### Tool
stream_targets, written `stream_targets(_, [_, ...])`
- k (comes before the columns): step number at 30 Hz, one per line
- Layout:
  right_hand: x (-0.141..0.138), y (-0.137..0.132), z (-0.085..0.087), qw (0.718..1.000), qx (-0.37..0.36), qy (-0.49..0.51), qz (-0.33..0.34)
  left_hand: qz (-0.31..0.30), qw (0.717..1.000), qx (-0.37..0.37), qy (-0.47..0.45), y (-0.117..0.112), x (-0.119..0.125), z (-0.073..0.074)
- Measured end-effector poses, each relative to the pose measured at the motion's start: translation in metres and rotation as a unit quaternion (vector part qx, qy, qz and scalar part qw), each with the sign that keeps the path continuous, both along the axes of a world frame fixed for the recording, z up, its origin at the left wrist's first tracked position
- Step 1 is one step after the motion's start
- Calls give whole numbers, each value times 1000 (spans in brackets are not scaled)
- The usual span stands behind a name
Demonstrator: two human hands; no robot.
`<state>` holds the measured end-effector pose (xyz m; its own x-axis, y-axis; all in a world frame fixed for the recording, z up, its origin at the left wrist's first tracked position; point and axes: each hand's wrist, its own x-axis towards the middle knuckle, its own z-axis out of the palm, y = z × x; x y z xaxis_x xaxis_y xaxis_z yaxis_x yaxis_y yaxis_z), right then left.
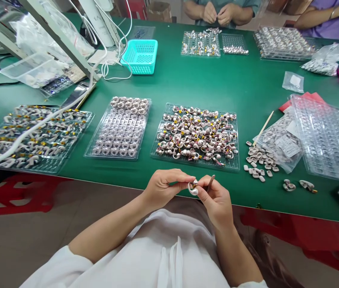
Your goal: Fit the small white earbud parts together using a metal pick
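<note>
My left hand (165, 186) pinches a small white earpiece part (192, 188) just off the front edge of the green table (187, 80). My right hand (216, 200) touches the same part with its fingertips and grips a thin wooden stick (210, 182). Both hands are closed. Straight ahead lies a clear tray (196, 134) heaped with similar white parts that carry coloured wires. A little pile of small white caps (259, 164) lies to the right of that tray, with two loose parts (298, 185) beyond it.
Left of centre sit a half-filled clear tray (120, 128) and a tray of gold-tipped parts (34, 136). Empty clear trays (325, 136) are stacked at the right. A turquoise basket (141, 56) stands at the back. Two other people's hands (217, 14) work across the table.
</note>
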<state>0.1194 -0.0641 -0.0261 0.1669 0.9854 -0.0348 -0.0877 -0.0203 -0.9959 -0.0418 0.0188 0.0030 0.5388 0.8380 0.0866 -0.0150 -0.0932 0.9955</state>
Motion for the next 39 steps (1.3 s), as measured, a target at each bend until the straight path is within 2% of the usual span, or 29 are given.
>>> stream_targets(7, [0, 2, 2, 1000, 8, -18, -1, 12, 1000, -2, 12, 0, -1, -2])
stream_targets(12, [-3, 2, 1, 1000, 12, 14, -5, 13, 1000, -6, 11, -2, -1, -1])
stream_targets(21, [-10, 3, -10, 995, -29, 97, -15, 4, 999, -35, 3, -6, -1, -1])
stream_targets(26, [-10, 1, -7, 995, -23, 92, -24, -18, 999, -33, 29, -7, -3, 1])
stream_targets(31, [-3, 0, 1, 999, -12, 33, 22, -45, 994, -94, 40, -4, -6, 6])
stream_targets(34, [1, 0, 4, 999, -9, 11, 48, -49, 992, -105, 57, -3, -8, 8])
stream_targets(37, [2, -1, 5, 999, 0, 7, 44, -51, 989, -130, 46, -2, -7, 8])
stream_targets(39, [1, -2, 5, 999, 8, 12, 29, -57, 983, -177, 5, -2, -7, 7])
